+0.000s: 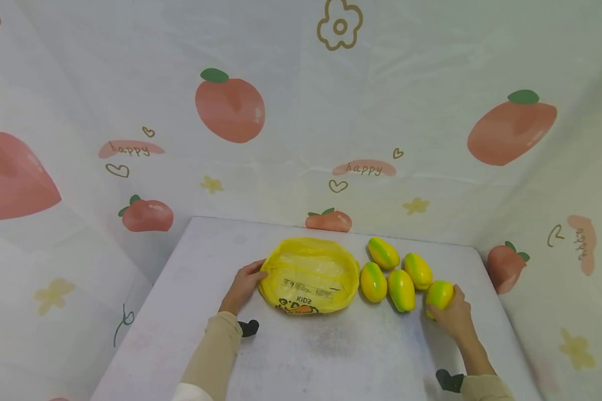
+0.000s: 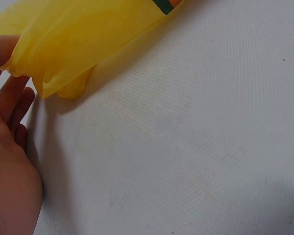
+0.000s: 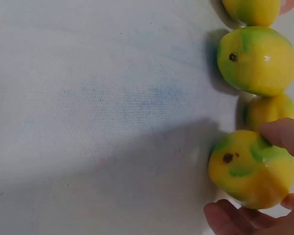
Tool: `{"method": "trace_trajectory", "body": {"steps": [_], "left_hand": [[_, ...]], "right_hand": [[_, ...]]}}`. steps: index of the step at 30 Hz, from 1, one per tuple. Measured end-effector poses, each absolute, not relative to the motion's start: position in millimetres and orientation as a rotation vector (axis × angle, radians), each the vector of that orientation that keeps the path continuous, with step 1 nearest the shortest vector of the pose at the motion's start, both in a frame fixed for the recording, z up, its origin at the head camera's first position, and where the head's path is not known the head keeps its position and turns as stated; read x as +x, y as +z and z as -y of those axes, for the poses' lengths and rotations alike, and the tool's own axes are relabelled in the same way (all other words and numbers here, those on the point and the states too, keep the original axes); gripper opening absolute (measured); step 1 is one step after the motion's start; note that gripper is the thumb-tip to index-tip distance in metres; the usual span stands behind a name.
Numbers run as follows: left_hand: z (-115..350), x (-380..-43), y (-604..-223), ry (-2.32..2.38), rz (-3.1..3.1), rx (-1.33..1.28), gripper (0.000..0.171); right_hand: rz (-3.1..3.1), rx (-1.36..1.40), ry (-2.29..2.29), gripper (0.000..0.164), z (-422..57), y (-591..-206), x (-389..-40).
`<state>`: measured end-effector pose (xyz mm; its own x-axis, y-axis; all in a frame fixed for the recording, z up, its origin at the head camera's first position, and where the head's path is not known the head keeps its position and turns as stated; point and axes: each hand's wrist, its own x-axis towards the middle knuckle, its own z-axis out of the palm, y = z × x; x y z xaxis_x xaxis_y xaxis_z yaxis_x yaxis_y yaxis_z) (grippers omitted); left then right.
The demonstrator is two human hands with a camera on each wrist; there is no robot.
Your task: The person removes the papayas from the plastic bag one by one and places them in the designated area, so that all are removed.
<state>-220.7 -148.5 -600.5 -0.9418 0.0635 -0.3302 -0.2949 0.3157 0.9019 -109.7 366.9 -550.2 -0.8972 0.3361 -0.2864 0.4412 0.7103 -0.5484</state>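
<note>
A yellow plastic bag [image 1: 306, 301] with printed lettering lies with its mouth spread wide, its rim forming an oval. At its left edge, my left hand [image 1: 244, 285] pinches the thin plastic; in the left wrist view the bag [image 2: 73, 44] bunches between the digits of that hand [image 2: 10, 161]. On the right, my right hand [image 1: 452, 316] grips a glossy yellow-and-green mango [image 1: 440, 295], the rightmost of the group. Seen from the right wrist, thumb and fingers lie on opposite sides of this mango [image 3: 245, 171], whose brown stem spot faces the camera.
Several more mangoes [image 1: 401, 291] sit close together between the bag and my right hand. The white table [image 1: 331, 356] ends at a back edge against a fruit-printed cloth [image 1: 281, 184], which also hangs at both sides.
</note>
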Motion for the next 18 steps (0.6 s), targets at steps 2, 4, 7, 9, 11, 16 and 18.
{"method": "trace_trajectory", "body": {"steps": [2, 4, 7, 9, 11, 16, 18], "left_hand": [[149, -221, -601, 1.662, -2.281, -0.203, 0.051], [150, -222, -602, 1.66, -2.279, -0.198, 0.051], [151, -222, -603, 1.663, -2.271, -0.199, 0.051], [151, -222, -603, 1.665, -2.268, -0.2, 0.051], [151, -222, -602, 1.667, -2.268, -0.205, 0.051], [152, -222, -601, 1.652, -2.266, -0.219, 0.051], [151, -222, -602, 1.65, -2.263, -0.217, 0.052]], "right_hand": [[-2.74, 0.635, -0.951, 0.102, -366, -550, -109], [-2.728, 0.641, -0.953, 0.103, -366, -550, -109], [-2.718, 0.635, -0.95, 0.104, -366, -549, -109], [-2.716, 0.629, -0.95, 0.104, -366, -549, -109], [-2.714, 0.62, -0.949, 0.106, -368, -549, -109], [-2.688, 0.652, -0.933, 0.11, -374, -550, -109], [-2.682, 0.666, -0.925, 0.111, -376, -549, -109]]}}
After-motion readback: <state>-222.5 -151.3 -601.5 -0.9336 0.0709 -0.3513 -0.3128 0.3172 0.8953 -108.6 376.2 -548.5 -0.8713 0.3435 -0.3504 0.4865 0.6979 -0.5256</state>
